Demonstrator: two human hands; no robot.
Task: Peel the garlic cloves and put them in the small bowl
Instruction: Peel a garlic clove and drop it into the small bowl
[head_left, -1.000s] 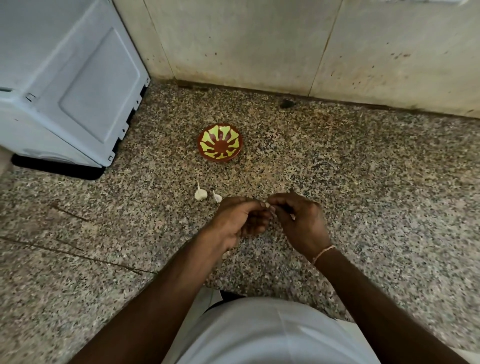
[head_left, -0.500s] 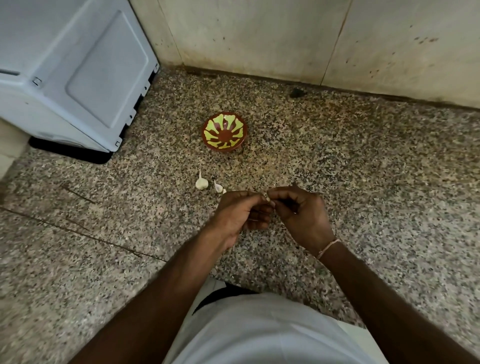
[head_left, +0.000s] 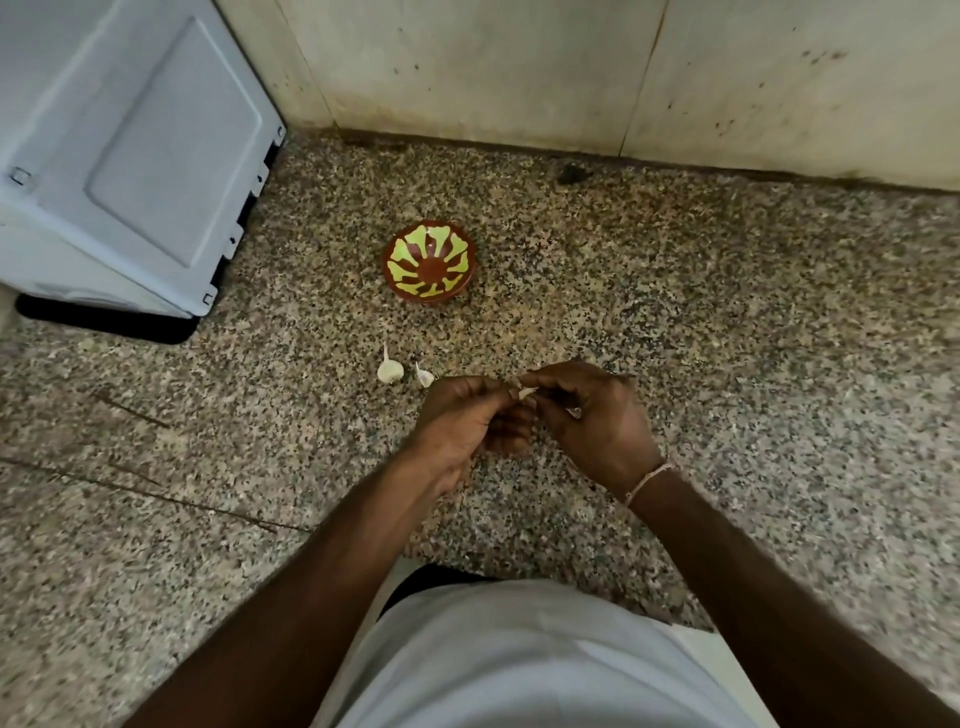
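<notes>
Speckled granite counter (head_left: 727, 364) held two unpeeled cloves (head_left: 389, 370) near the empty small bowl (head_left: 429, 267); left hand (head_left: 467, 421) and right hand (head_left: 592, 415) both pinched a third garlic clove (head_left: 525, 393), mid-peel, so nothing was bowled yet, by my reading

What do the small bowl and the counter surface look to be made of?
Small bowl: probably glazed ceramic or painted clay, glossy red-brown with yellow-green pattern. Counter: looks like polished speckled stone, granite or terrazzo, judging by the fine mixed grains.
</notes>
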